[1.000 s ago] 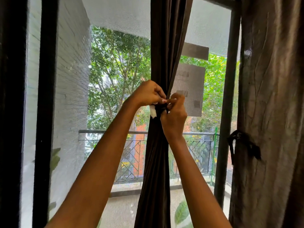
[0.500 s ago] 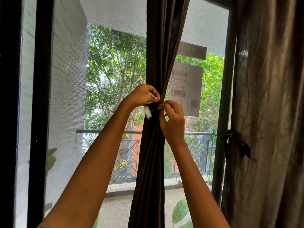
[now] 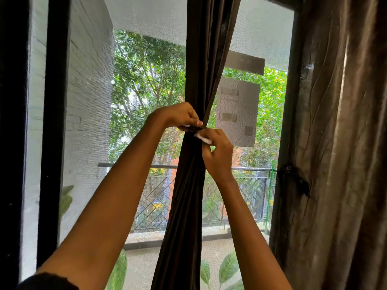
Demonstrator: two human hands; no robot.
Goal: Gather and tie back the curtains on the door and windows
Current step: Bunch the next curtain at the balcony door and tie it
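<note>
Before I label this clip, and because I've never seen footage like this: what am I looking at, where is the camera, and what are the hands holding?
There is no machine: a person works with bare hands. The single picture comes from a camera on their head, facing a screened window. No table shows. The left hand and right hand meet on a dark middle curtain gathered into a narrow bundle. The left hand pinches a dark tie at the gathered spot; the right hand pinches a small white tag just below. At the right hangs another curtain with a second tie on it. Outside is a balcony railing.
</note>
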